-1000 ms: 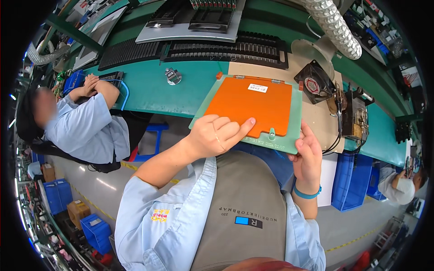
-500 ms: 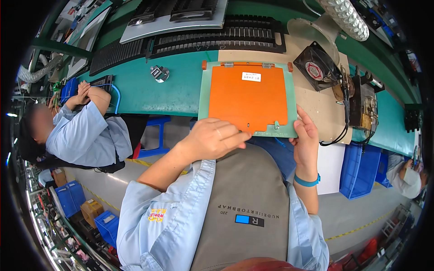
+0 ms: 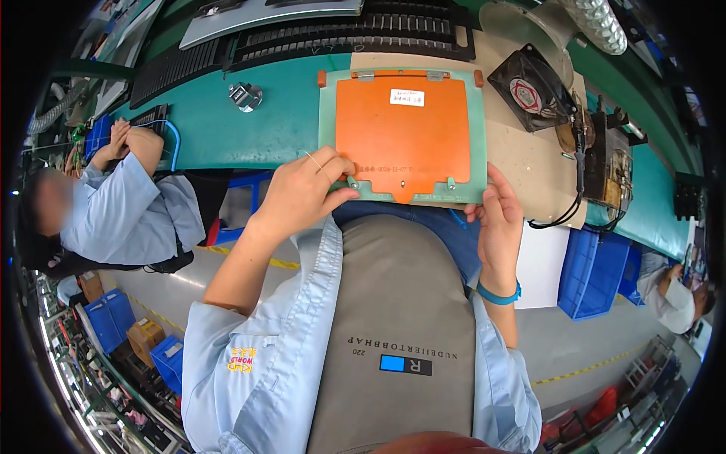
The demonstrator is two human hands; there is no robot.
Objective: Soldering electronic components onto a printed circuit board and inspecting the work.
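A flat green fixture (image 3: 326, 113) with a hinged orange lid (image 3: 408, 140) lies at the table's near edge, before my torso. The lid is down. Two metal hinges run along its far side, and a white label sits below them. My left hand (image 3: 306, 185) is closed on the near left corner, its curled fingers at a small latch (image 3: 352, 182) and its thumb along the front edge. My right hand (image 3: 499, 216) grips the near right corner between thumb and fingers, beside the other small latch (image 3: 451, 184).
Right of the fixture stand a black fan (image 3: 531, 89) and a soldering pot-like metal unit (image 3: 609, 163) with black cables. A small metal device (image 3: 245, 97) sits on the green mat (image 3: 204, 140). Black slotted racks (image 3: 355, 38) line the back. A co-worker (image 3: 136, 197) sits at left.
My left hand has moved left along the front edge to the near left corner, uncovering the lid's front tab. My right hand stays at the right corner. The whole view has shifted slightly.
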